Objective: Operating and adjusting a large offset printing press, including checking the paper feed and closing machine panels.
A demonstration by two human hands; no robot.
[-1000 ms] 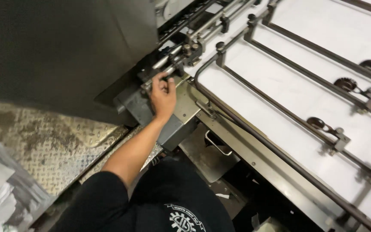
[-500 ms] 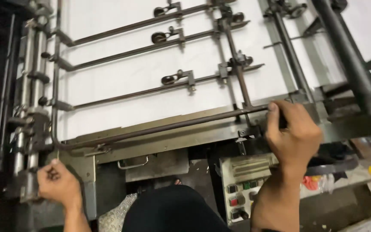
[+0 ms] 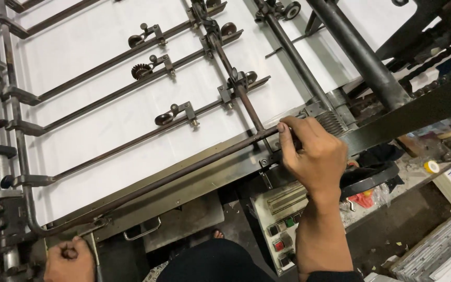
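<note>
A person's right hand (image 3: 314, 156) clenches a long steel rod (image 3: 184, 169) along the feed table's (image 3: 105, 120) front edge; the left hand (image 3: 69, 259) grasps a corner fitting (image 3: 96, 225).

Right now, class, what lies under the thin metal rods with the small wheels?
Under the rods lies a white sheet surface. Whatever is beneath that sheet is covered. The right hand grips the front rod.

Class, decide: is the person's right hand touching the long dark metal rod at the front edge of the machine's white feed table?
Touching. The head view shows the right hand with its fingers curled over the metal rod, no gap visible.
</note>
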